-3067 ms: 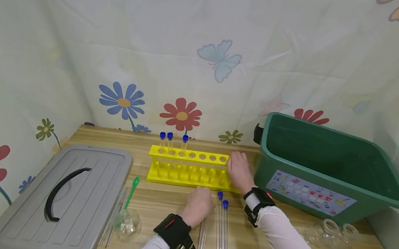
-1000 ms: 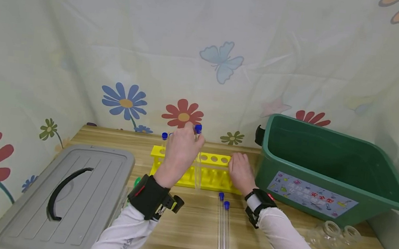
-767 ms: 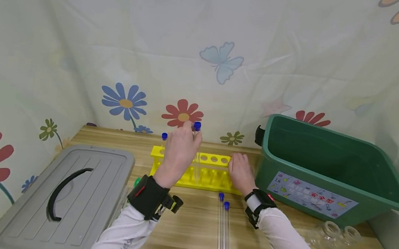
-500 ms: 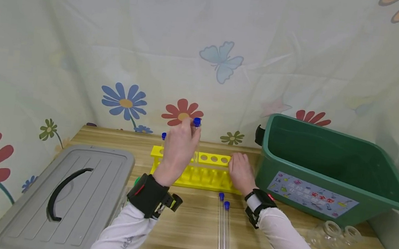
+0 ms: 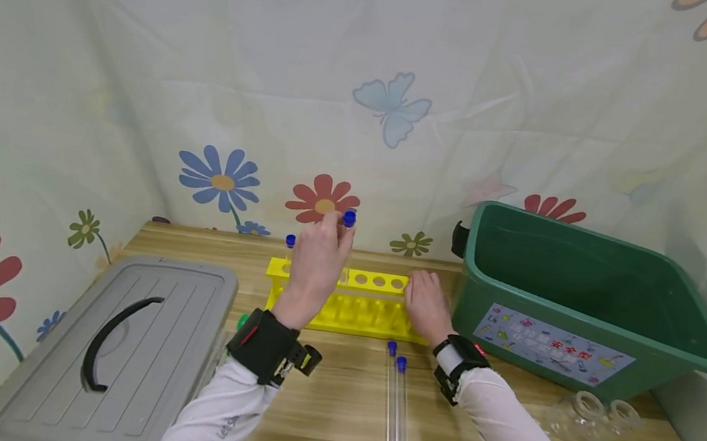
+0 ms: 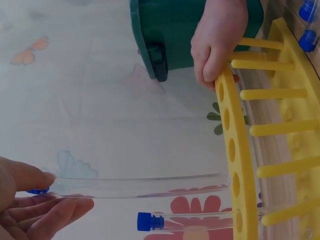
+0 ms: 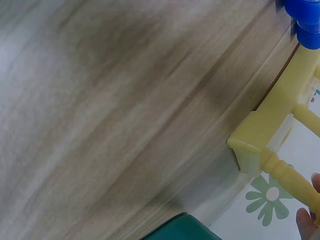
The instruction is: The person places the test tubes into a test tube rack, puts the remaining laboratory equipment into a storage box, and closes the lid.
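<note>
My left hand (image 5: 316,263) pinches a clear test tube (image 6: 140,187) close to its blue cap. The tube stands upright over the yellow test tube rack (image 5: 342,328), its lower end at a hole in the top plate; whether it has entered cannot be told. My right hand (image 5: 428,306) grips the rack's right end. A capped tube (image 6: 145,221) sits in the rack beside the held one, and another blue cap (image 5: 290,240) shows at the rack's left end. Part of the rack is hidden behind my left hand. Two capped tubes (image 5: 402,420) lie on the table in front.
A green bin (image 5: 577,305) stands at the right, with small glass jars (image 5: 585,421) before it. At the left lies a grey lid (image 5: 48,354) with a black handle. A green spoon (image 5: 243,321) is mostly hidden by my left arm.
My left hand has lifted a tube from the table to the rack. Over the last second it has raised the tube from before the rack to above its holes. My right hand stays put.
</note>
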`<action>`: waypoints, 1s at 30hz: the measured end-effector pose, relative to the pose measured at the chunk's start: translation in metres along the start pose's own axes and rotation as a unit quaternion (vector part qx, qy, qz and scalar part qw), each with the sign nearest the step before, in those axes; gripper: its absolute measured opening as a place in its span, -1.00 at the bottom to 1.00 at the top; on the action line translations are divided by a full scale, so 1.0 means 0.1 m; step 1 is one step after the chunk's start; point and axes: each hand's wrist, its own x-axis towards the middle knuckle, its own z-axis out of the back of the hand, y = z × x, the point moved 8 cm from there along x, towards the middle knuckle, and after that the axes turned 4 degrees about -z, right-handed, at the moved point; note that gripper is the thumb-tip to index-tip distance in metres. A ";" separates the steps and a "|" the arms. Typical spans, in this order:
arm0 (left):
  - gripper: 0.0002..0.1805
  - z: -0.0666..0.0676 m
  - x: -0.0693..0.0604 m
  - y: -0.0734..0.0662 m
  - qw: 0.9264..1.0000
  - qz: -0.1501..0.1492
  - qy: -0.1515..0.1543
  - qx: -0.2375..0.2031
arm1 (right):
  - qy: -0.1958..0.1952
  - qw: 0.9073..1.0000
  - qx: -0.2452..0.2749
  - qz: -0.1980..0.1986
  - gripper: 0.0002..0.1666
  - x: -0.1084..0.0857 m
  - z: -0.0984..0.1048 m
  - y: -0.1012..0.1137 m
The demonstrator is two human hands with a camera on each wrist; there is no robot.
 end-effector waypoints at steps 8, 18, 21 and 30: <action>-0.80 -0.06 -0.03 0.05 1.000 0.003 0.002 0.013 | -0.008 1.000 0.002 0.007 -0.67 0.00 0.00 -0.01; -0.83 -0.18 -0.05 0.14 0.999 0.003 0.034 0.028 | -0.003 1.000 0.003 0.000 -0.68 -0.01 0.01 0.00; -0.82 -0.24 -0.06 0.17 0.998 0.007 0.047 0.037 | -0.001 1.000 0.003 -0.002 -0.68 -0.01 0.02 0.00; -0.81 -0.41 -0.12 0.29 0.994 0.033 0.090 0.051 | -0.004 1.000 0.005 0.000 -0.68 0.00 0.01 -0.01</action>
